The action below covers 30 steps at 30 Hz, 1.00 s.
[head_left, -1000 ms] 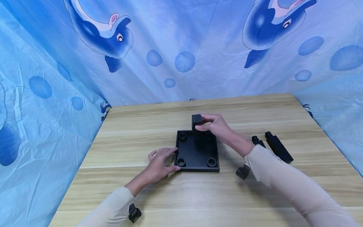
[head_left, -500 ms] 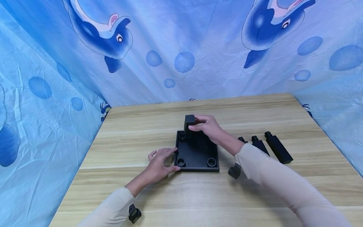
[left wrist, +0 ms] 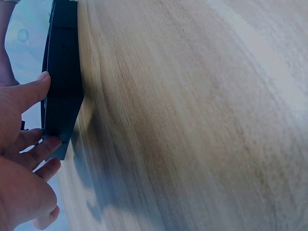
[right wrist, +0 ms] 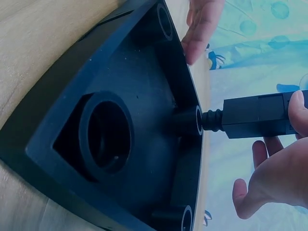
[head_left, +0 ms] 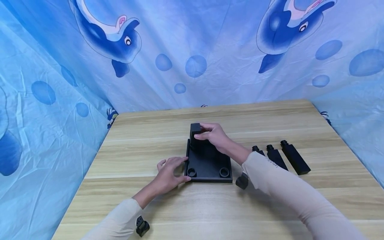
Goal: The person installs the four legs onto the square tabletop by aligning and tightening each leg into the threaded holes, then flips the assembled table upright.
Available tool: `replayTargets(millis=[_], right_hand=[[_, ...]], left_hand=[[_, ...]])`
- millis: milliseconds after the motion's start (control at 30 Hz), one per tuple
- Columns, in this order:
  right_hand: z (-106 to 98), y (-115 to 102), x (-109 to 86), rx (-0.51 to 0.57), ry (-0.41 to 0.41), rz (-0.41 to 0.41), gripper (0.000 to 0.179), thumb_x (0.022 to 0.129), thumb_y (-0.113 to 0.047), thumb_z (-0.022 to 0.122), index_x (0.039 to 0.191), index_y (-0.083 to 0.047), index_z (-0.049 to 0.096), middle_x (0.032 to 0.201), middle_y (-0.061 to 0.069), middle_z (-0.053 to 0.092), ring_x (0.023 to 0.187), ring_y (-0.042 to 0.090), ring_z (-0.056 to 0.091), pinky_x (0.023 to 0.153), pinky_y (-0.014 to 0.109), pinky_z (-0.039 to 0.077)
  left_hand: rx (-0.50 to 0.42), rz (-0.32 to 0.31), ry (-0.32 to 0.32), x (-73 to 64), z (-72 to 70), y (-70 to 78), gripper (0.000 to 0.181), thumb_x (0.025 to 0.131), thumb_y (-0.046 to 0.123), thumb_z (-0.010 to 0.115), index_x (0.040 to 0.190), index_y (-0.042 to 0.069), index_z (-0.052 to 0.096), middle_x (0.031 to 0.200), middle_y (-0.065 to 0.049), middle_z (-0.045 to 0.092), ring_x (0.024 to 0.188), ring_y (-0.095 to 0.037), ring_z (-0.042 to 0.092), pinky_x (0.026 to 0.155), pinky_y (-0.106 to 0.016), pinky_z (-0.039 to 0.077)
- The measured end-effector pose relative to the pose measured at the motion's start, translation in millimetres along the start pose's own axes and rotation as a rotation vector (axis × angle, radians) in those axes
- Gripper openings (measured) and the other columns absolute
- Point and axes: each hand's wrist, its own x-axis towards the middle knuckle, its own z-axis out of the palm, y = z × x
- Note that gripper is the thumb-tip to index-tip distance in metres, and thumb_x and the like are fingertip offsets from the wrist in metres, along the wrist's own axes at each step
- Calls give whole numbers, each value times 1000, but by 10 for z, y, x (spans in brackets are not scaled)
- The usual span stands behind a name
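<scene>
A blue curtain (head_left: 186, 40) printed with dolphins hangs behind a wood-grain bench (head_left: 135, 140). On the bench, the square black board (head_left: 207, 163) lies flat with its hollow side up, a round socket near each corner.

The step in hand looks like fitting a leg (head_left: 195, 129) into the far-left socket (right wrist: 185, 121). The right hand (head_left: 215, 136) has a firm pinch grip on the leg near its top, thumb on one face and fingers behind. The left hand (head_left: 168, 175) is spread loosely at the board's near-left corner, thumb against the near edge and a fingertip at the left edge; it steadies the board rather than clasping it.

The leg stands over the socket, its thread (right wrist: 212, 121) pointing down and its plain square end up. Its long axis is close to upright, roughly in line with the socket's own. The thread meets the socket's mouth; whether it has caught I cannot tell. The next move seems to call for light downward pressure, the leg held straight, then turning to screw it home.

Three other legs (head_left: 296, 158) lie to the right, threaded ends pointing away from the person.
</scene>
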Motion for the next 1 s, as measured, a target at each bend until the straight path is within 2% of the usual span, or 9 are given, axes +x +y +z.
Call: replayTargets(millis=[367, 533, 733, 1000], right_hand=[[37, 38, 35, -21, -5, 28, 55, 85, -7, 72, 137, -14, 55, 123, 12, 63, 111, 24, 58, 101, 43, 40], [64, 59, 54, -24, -3, 37, 56, 84, -6, 73, 137, -12, 55, 122, 13, 63, 110, 24, 59, 99, 40, 42], [85, 76, 68, -51, -5, 54, 58, 85, -7, 73, 139, -10, 53, 124, 13, 62, 113, 25, 57, 102, 42, 39], [91, 77, 107, -159, 24, 30, 58, 80, -11, 78, 135, -14, 58, 120, 14, 64, 114, 26, 55, 95, 41, 45]], left_hand=[[-5, 5, 0, -2, 3, -8, 70, 77, 29, 82, 138, 13, 53, 134, -1, 55, 129, -21, 42, 104, -53, 7], [-7, 11, 6, -8, 6, -13, 70, 76, 28, 82, 137, 13, 54, 133, -2, 56, 129, -21, 43, 104, -54, 8], [-8, 6, 0, -7, 3, -8, 70, 77, 29, 82, 138, 13, 53, 134, -2, 55, 129, -21, 42, 104, -54, 7], [-7, 6, 0, -8, 3, -9, 70, 77, 29, 82, 138, 13, 53, 135, -2, 55, 129, -21, 43, 104, -54, 7]])
